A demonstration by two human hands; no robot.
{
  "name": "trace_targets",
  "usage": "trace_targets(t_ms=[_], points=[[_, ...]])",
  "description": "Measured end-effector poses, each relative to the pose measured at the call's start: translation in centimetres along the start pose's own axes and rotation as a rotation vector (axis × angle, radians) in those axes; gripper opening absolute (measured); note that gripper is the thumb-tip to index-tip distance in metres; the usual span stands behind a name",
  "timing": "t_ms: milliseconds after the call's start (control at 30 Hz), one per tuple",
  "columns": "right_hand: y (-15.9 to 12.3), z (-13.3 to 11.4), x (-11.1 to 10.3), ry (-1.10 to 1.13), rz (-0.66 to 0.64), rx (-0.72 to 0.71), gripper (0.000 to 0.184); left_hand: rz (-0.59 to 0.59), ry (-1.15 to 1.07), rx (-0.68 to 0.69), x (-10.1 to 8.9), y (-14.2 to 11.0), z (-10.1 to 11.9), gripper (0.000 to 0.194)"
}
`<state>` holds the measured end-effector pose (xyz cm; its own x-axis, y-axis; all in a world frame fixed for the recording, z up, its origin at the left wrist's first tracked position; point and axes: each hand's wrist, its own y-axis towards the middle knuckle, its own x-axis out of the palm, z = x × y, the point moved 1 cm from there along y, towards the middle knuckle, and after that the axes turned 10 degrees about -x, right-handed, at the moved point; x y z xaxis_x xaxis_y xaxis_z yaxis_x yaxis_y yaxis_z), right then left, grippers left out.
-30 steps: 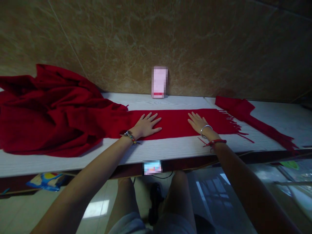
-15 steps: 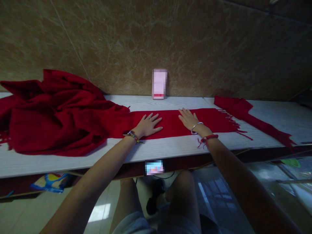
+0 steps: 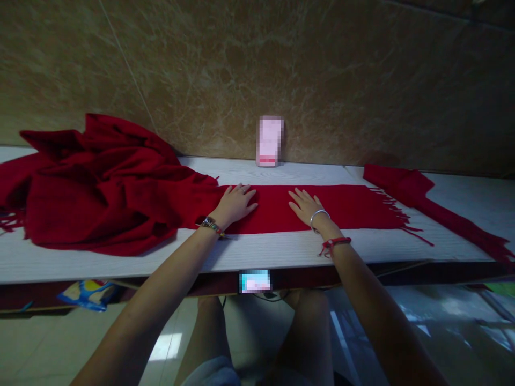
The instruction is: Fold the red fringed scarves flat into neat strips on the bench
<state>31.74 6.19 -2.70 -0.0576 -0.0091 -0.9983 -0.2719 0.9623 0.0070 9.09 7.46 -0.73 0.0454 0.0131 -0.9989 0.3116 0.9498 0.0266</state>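
A red fringed scarf (image 3: 273, 212) lies flat along the white wood-grain tabletop (image 3: 257, 249), its tasselled end pointing right. My left hand (image 3: 235, 205) rests palm down on it, fingers spread, near where the flat strip meets a rumpled heap of red cloth (image 3: 96, 198). Whether heap and strip are one piece I cannot tell. Also palm down on the strip, fingers apart, is my right hand (image 3: 308, 207), a short way to the right. Beyond the tassels lies a second, narrow folded red fringed piece (image 3: 426, 201).
A pink, blurred-out rectangular object (image 3: 270, 140) leans on the brown marbled wall (image 3: 257, 64) behind the table. Below the front edge, a lit screen (image 3: 255, 281) sits on a dark ledge with a cable, and a blue-and-yellow packet (image 3: 88, 294) lies to the left.
My left hand has slid slightly left on the scarf, its fingers a little closer together. My right hand has moved slightly left and nearer. The view has shifted a little.
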Motion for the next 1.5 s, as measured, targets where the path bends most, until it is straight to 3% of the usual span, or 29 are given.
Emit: trace_targets(t_ms=[100, 300, 400, 467, 567, 733, 967, 1167, 1267, 1333, 1500], points=[[-0.1, -0.2, -0.2, 0.01, -0.014, 0.015, 0.051, -0.037, -0.007, -0.111, 0.2, 0.2, -0.9, 0.056], [-0.1, -0.1, -0.1, 0.038, 0.012, 0.015, 0.051, -0.156, -0.031, -0.124, 0.9, 0.8, -1.4, 0.061], [0.0, 0.3, 0.1, 0.06, 0.104, -0.013, 0.05, -0.171, -0.028, -0.134, 0.8, 0.9, -1.5, 0.06], [-0.2, 0.2, 0.1, 0.084, 0.209, -0.092, 0.047, -0.169, -0.027, -0.132, 0.7, 0.9, -1.5, 0.06], [-0.7, -0.7, -0.1, 0.174, 0.289, -0.325, 0.044, -0.17, -0.026, -0.131, 0.7, 0.8, -1.5, 0.06], [-1.7, -3.4, -0.2, 0.34, 0.166, -0.701, 0.031, -0.177, -0.028, -0.136, 0.7, 0.8, -1.3, 0.059], [-2.2, -3.9, -0.6, 0.451, 0.029, -0.834, 0.024, -0.192, -0.043, -0.153, 0.5, 0.7, -1.1, 0.058], [-2.2, -3.7, -0.6, 0.501, -0.012, -0.812, 0.027, -0.179, -0.041, -0.154, 0.8, 0.7, -1.2, 0.058], [-1.9, -3.5, -0.3, 0.414, 0.128, -0.644, 0.039, -0.152, -0.05, -0.138, 0.9, 0.7, -1.2, 0.057], [-1.6, -3.4, 0.0, 0.316, 0.156, -0.522, 0.046, -0.164, -0.059, -0.13, 0.9, 0.7, -1.2, 0.057], [-1.5, -3.6, 0.4, 0.155, 0.012, -0.444, 0.051, -0.219, -0.059, -0.148, 0.6, 0.7, -1.0, 0.058]])
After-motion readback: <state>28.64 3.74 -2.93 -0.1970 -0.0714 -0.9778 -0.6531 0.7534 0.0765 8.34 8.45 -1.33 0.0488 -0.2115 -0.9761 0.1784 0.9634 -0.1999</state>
